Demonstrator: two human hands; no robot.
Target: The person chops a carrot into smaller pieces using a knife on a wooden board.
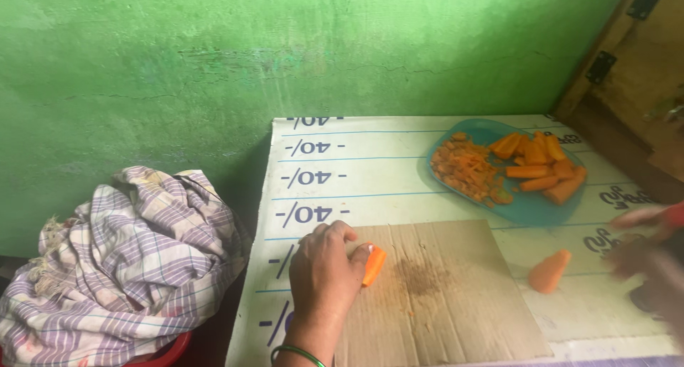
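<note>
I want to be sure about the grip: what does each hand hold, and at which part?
The left hand pinches a carrot piece at its upper end. The right hand is blurred; cannot tell.

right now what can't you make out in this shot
- Right hand, head view: smeared by motion blur at the right edge, so its grip and whatever it holds cannot be told.
- Carrot piece: its near end is hidden by the left hand.
- Red tub: mostly covered by the checked cloth and cut off by the bottom edge.
- Chopped bits on the blue plate: too small to count.

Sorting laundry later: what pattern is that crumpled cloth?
The crumpled cloth is white with purple checks, head view.
</note>
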